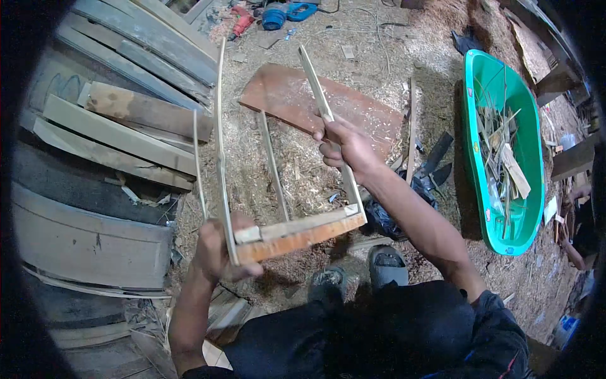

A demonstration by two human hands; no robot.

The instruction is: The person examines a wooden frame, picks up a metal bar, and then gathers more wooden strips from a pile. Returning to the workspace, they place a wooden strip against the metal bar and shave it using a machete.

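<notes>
A wooden frame [303,234] with several long thin legs is held up above the floor, its orange-brown edge facing me. My left hand [218,246] is closed round the frame's left corner, at the base of a long upright strip [221,145]. My right hand [347,146] grips the right-hand leg [315,85] partway along, fingers wrapped round it. Another thin leg [273,164] rises between the two hands. Beyond the frame, a reddish-brown board [284,95] lies flat on the floor, scattered with wood shavings.
Planks and panels [88,234] are stacked at the left. A green tub [471,145] at the right holds wood scraps. Power tools [274,18] lie at the top. Black plastic [385,215] lies near my sandals [388,265]. Another person's arm [573,254] shows at the far right.
</notes>
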